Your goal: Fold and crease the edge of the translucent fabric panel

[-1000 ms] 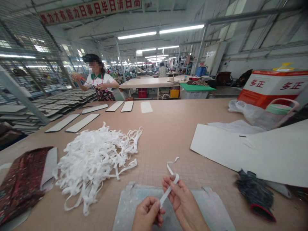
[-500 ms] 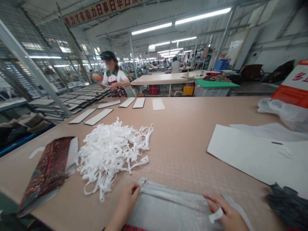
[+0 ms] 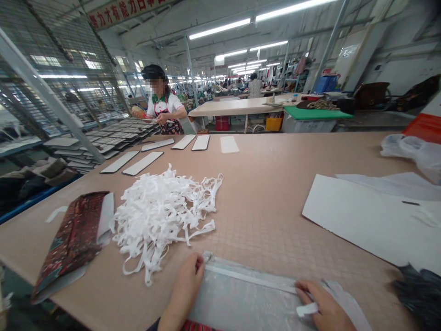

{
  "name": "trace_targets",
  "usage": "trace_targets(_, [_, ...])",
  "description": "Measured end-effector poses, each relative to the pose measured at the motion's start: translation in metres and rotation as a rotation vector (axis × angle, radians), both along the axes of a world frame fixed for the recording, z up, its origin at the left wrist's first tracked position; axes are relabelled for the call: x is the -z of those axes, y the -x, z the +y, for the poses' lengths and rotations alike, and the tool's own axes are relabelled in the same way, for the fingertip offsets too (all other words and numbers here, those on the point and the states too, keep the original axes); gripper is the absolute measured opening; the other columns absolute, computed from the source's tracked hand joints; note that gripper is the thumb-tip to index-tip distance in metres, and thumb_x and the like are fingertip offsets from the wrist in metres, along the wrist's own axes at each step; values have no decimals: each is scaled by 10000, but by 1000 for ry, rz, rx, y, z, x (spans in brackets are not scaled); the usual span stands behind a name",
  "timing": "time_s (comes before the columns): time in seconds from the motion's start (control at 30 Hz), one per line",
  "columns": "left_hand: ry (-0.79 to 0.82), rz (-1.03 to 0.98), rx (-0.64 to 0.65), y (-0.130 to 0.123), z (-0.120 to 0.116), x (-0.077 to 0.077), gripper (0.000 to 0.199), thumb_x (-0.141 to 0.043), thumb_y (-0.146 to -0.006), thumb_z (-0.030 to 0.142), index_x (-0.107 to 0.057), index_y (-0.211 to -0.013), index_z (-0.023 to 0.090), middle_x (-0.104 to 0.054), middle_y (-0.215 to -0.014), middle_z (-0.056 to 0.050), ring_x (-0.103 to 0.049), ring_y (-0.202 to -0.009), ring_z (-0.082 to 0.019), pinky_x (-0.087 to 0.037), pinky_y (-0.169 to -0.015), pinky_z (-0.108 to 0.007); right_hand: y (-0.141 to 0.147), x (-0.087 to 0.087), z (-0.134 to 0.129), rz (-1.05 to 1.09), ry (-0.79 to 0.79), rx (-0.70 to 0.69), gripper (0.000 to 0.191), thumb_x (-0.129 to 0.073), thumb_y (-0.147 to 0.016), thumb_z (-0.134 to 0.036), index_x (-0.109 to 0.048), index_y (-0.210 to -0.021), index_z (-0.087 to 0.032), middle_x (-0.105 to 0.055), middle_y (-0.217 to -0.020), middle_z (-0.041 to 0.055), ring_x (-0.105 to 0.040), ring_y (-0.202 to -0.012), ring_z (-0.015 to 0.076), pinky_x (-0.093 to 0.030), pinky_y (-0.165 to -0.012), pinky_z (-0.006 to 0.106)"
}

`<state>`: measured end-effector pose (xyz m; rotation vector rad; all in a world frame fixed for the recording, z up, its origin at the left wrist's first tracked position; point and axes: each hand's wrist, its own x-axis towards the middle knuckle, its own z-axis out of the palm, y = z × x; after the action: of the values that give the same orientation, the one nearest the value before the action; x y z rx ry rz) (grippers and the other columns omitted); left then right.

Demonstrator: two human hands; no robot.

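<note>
Left hand (image 3: 188, 278): pinching grey sheet's (image 3: 241, 299) far left corner, fingertips partly masked from me | Right hand (image 3: 322, 299): gripping white strip (image 3: 308, 309), thumb hidden | Sheet: toward counter's (image 3: 262, 197) near edge, bottom out of my frame | Dark bundle (image 3: 418, 292) at right: cropped, I can't identify it

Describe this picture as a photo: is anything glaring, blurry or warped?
In the head view, the overhead fluorescent tubes glare white; in the same head view, the dark crumpled bundle at lower right looks smeared, while the pile of white strips shows more clearly; the head view also darkens at its upper right corner and seems stretched near its edges.
</note>
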<state>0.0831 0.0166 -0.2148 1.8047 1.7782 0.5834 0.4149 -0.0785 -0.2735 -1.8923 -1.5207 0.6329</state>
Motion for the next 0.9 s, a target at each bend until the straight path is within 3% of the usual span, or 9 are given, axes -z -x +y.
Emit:
trace_targets(0.17, [-9, 58, 15, 0, 1, 3, 91, -391, -739, 191, -482, -732, 192, -558, -675, -9, -555, -671, -179, -409, -633, -283, 3, 0, 1, -15, -24, -35, 268, -491, -751, -460, -645, -793, -245, -681, -850, 44, -614, -830, 220, -468, -763, 299])
trace_targets(0.33, [-17, 252, 72, -4, -3, 1, 131, -369, -773, 136, -494, -776, 176, -562, -729, -23, -555, -718, -164, -410, -665, -264, 3, 0, 2, -12, -19, -35, 254, -494, -752, -452, -643, -778, -247, -678, -833, 36, -618, -812, 210, -472, -746, 289])
trace_targets(0.53, [-282, 656, 242, -15, -14, -9, 245, -354, -794, 53, -567, -835, 167, -575, -852, -54, -533, -817, -190, -401, -755, -319, 7, -6, 2, -4, -31, 2, 245, -475, -758, -435, -625, -783, -243, -669, -832, 39, -609, -802, 207, -466, -730, 292])
trace_targets(0.67, [-394, 786, 403, -12, -19, -8, 302, -380, -761, 12, -606, -879, 174, -599, -835, -40, -542, -810, -193, -395, -830, -373, 10, -10, 1, -3, -25, 16, 226, -457, -765, -415, -601, -775, -241, -659, -804, 42, -601, -778, 208, -459, -714, 301])
trace_targets(0.77, [-452, 830, 491, -4, -23, -1, 440, -343, -742, -24, -575, -1053, 184, -613, -917, -51, -552, -876, -193, -384, -885, -384, 13, -15, 1, -10, -66, 61, 210, -441, -779, -387, -585, -772, -234, -650, -810, 48, -593, -781, 204, -449, -717, 303])
trace_targets(0.9, [-539, 914, 611, 5, -28, 10, 645, -323, -734, -30, -372, -1289, 294, -598, -1005, -54, -560, -923, -204, -397, -885, -406, 15, -20, 3, -28, -45, 67, 200, -438, -785, -371, -577, -769, -227, -639, -806, 43, -587, -788, 197, -444, -716, 295])
